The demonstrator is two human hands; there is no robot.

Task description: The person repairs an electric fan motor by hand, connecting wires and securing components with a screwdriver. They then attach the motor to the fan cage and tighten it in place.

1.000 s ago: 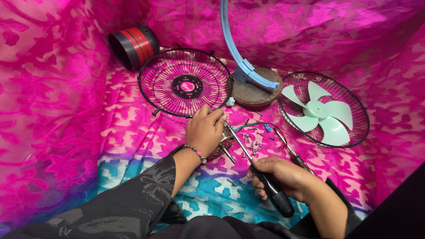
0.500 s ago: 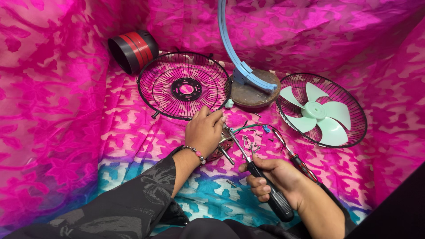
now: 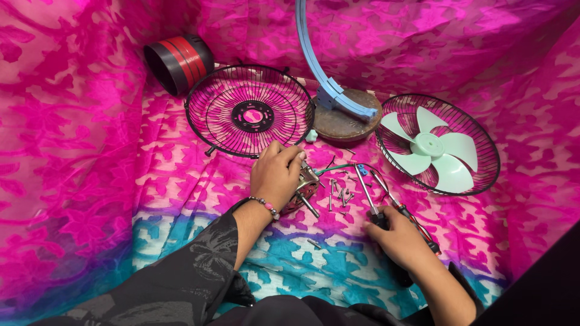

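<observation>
Lowered since a second ago, the right hand (image 3: 403,241) now rests on the pink and teal patterned cloth (image 3: 90,181), its fingers closed round the dark handle of a screwdriver (image 3: 366,196) whose metal shaft no longer reaches up to the motor but points away from the person, toward the loose screws (image 3: 338,196) scattered between the two hands. A second, red-handled screwdriver (image 3: 405,211) lies just beside it on the cloth. The left hand (image 3: 275,175) has kept its place, clasped over the small fan motor (image 3: 305,184), whose spindle pokes out down and to the right, toward the right hand. The motor sits to the left of the screwdriver tip, the left hand being on it and the right apart from it. Behind stand a black wire fan guard (image 3: 249,111), a second guard holding the pale green blade (image 3: 435,151), a round base with a blue curved arm (image 3: 344,115) and a black and red cylinder (image 3: 178,60).
</observation>
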